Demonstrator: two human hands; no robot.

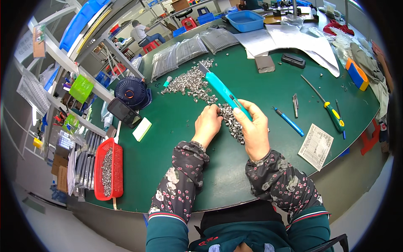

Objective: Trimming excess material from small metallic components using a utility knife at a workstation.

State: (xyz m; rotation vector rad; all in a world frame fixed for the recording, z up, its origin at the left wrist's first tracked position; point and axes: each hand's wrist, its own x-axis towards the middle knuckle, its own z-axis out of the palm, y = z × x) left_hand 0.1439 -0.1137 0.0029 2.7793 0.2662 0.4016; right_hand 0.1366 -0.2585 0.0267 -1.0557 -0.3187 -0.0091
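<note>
The right hand (255, 130) is closed around a long turquoise cutter-like tool with a narrow grey tip (222, 89), thumb laid along its lower end; the tool slants up and to the left, its tip over the large, spread-out heap of small silvery metal pieces (189, 84), though whether it touches them I cannot tell; the left hand (206, 124) is partly closed, knuckles up and fingers bent, at the left edge of a smaller cluster of shiny metal ring-like pieces (233, 126); its fingertips are partly hidden, so I cannot tell whether it has hold of one; this cluster lies on the dark green tabletop (176, 176) between the two hands, just below the heap.

To the left stand a round dark blue fan (131, 93) and a black handheld device with a screen (124, 112); near them lies a pale green-and-white block (142, 129); a red plastic basket (119, 172) by the left edge holds more small metal pieces; to the right lie a slim blue pen-like tool (288, 122), a printed paper slip (316, 147) and a long-shafted screwdriver with a green-and-yellow handle (334, 117).
</note>
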